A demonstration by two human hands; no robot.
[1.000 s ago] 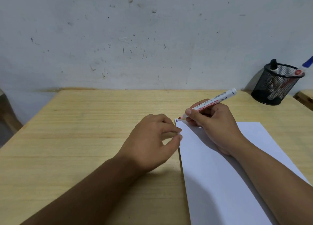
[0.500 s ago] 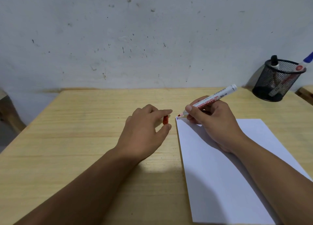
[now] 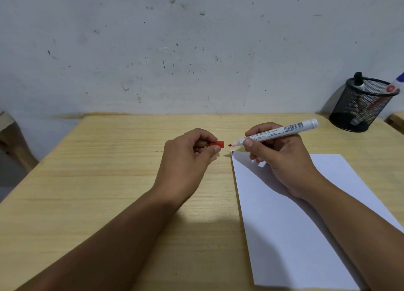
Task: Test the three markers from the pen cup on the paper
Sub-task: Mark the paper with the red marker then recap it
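Note:
My right hand [image 3: 282, 157] grips a white marker [image 3: 277, 133] with a red tip, held just above the far left corner of the white paper [image 3: 295, 236]. Small red and blue marks sit at that corner. My left hand [image 3: 188, 157] pinches the marker's red cap [image 3: 218, 144], its opening facing the tip a short gap away. At the back right stands a black mesh pen cup [image 3: 360, 107] holding a black-capped marker [image 3: 358, 81] and a blue-capped marker [image 3: 393, 87].
The wooden table [image 3: 98, 192] runs up to a scuffed white wall. Another wooden surface [image 3: 396, 121] peeks in at the right edge, beside the cup. A brown object [image 3: 11, 142] stands off the table at the far left.
The marker's tip has lifted off the paper corner. My left hand has turned the red cap sideways and brought it close in front of the tip.

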